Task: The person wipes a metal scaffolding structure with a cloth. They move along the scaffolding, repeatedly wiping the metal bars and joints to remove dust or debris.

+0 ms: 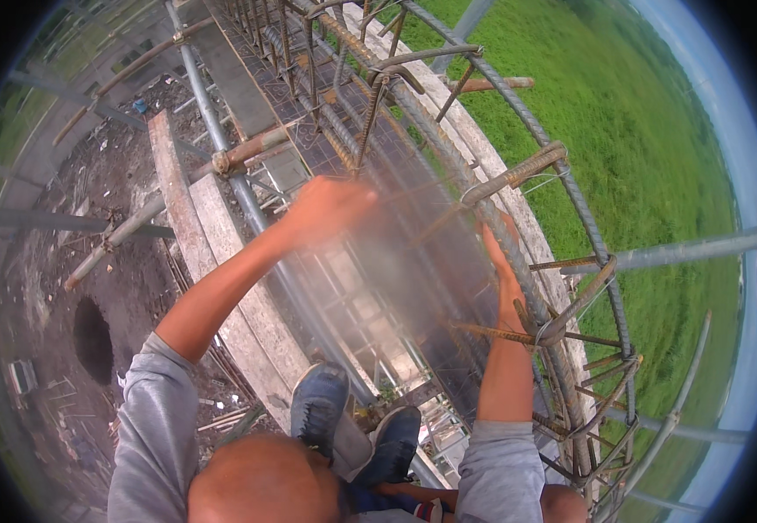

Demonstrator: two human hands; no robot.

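Observation:
A long cage of ribbed steel rebar (440, 144) with tied stirrups (503, 183) runs from the top of the view down to the lower right. My left hand (333, 206) is raised beside its inner side, bent at the wrist, its fingers curled and blurred; whether it holds anything is unclear. On the far side, my right hand (499, 242) reaches up behind a thick longitudinal bar, partly hidden by it, close to a stirrup. Thin wire ties (548, 180) show at several stirrup corners.
Weathered planks (241, 314) and steel scaffold tubes (244, 196) lie at left, with my shoes (319, 405) near the planks' lower end. Openings below show the ground far down. Rebar ends (490, 332) jut inward. A scaffold tube (686, 252) extends right over grass.

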